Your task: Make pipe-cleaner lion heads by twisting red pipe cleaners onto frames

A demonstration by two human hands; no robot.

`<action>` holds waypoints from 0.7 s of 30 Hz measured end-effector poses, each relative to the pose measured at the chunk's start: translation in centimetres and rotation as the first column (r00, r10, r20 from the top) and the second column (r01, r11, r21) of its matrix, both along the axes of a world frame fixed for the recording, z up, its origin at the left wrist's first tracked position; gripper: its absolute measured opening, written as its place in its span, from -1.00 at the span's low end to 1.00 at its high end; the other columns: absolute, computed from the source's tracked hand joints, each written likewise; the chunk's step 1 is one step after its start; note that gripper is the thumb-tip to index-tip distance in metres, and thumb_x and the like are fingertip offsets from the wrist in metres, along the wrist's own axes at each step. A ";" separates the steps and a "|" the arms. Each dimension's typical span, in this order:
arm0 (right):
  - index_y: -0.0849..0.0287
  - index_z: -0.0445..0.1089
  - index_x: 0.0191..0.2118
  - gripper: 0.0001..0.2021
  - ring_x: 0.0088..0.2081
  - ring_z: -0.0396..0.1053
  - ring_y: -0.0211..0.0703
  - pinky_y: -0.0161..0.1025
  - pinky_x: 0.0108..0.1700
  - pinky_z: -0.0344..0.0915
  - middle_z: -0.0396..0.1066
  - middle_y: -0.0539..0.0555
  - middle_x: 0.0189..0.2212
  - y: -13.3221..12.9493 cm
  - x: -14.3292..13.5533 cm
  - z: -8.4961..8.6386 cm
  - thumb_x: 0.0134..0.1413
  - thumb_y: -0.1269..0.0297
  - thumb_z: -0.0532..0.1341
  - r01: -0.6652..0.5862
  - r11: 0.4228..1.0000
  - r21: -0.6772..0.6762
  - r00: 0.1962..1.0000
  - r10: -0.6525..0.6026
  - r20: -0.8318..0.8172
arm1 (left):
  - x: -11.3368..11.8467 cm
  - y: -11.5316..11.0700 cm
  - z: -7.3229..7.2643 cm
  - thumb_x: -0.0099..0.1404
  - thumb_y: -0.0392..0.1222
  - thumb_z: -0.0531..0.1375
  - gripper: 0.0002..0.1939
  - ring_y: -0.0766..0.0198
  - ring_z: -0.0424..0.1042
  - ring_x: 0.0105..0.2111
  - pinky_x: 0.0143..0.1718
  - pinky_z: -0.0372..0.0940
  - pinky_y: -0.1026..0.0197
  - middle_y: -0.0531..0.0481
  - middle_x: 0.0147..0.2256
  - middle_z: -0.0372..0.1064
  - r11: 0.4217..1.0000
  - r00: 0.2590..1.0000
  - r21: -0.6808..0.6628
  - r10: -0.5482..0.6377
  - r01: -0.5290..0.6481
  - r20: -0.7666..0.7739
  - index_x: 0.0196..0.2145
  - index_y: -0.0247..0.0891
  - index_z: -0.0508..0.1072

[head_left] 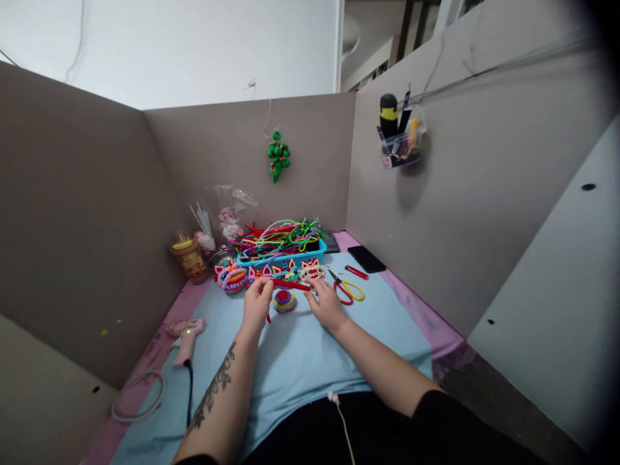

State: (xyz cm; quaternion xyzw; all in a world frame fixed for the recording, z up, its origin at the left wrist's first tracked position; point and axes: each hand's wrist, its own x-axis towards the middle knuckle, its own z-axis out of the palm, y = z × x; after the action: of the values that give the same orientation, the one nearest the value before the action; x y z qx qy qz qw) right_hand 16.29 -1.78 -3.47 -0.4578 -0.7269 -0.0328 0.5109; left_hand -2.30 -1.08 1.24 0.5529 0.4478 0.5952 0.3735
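A red fuzzy pipe cleaner strip (291, 284) stretches between my hands above the blue cloth. My left hand (258, 299) is closed on its left part, and a red end hangs below that hand. At its right end, my right hand (324, 299) pinches the strip. Just below the strip, a small striped ball (283, 301) in red, yellow, purple and teal rests on the cloth. Behind my hands stand several colourful fuzzy figures (231, 278), partly hidden by my left hand.
A blue basket (281, 259) of pipe cleaners stands at the back. Scissors (349, 290), a red cutter (357, 272) and a phone (367, 259) lie right. A pink glue gun (188, 342) with its cord lies left, below a cup (190, 259). Grey panels enclose the table.
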 end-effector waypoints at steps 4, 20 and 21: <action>0.21 0.36 -0.15 -0.80 -0.19 0.35 -0.06 -0.14 -0.15 0.30 0.42 0.16 -0.27 0.2 0.1 -0.2 0.14 0.37 0.06 -0.022 1.000 -0.011 1.000 0.022 0.021 | -0.3 0.0 0.2 0.16 -0.05 0.13 -0.77 0.43 0.14 -0.59 -0.53 0.07 0.36 0.15 -0.61 0.19 0.996 0.997 0.041 -0.076 0.078 -0.034 -0.38 -0.30 0.38; 0.16 0.36 -0.03 -0.72 -0.17 0.40 -0.10 -0.14 -0.10 0.32 0.47 0.13 -0.19 0.3 0.2 -0.4 0.12 0.36 0.12 -0.122 0.991 0.051 0.992 0.124 -0.030 | -0.1 0.4 -0.1 0.17 -0.05 0.13 -0.75 0.41 0.18 -0.55 -0.48 0.11 0.34 0.12 -0.55 0.22 0.986 0.985 0.028 -0.162 0.164 -0.058 -0.32 -0.31 0.38; 0.17 0.34 -0.01 -0.70 -0.15 0.39 -0.09 -0.14 -0.08 0.32 0.46 0.13 -0.17 0.1 0.1 -0.3 0.11 0.35 0.13 -0.130 0.991 0.040 0.991 0.131 -0.031 | 0.0 0.3 -0.2 0.17 -0.05 0.13 -0.75 0.41 0.18 -0.55 -0.48 0.10 0.34 0.12 -0.56 0.21 0.984 0.983 0.025 -0.174 0.175 -0.059 -0.32 -0.31 0.37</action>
State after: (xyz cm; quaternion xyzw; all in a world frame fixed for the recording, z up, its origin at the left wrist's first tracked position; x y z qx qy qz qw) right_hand 16.39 -1.64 -3.73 -0.3999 -0.7457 -0.0053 0.5329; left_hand -2.25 -0.76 1.02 0.6121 0.3990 0.5510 0.4031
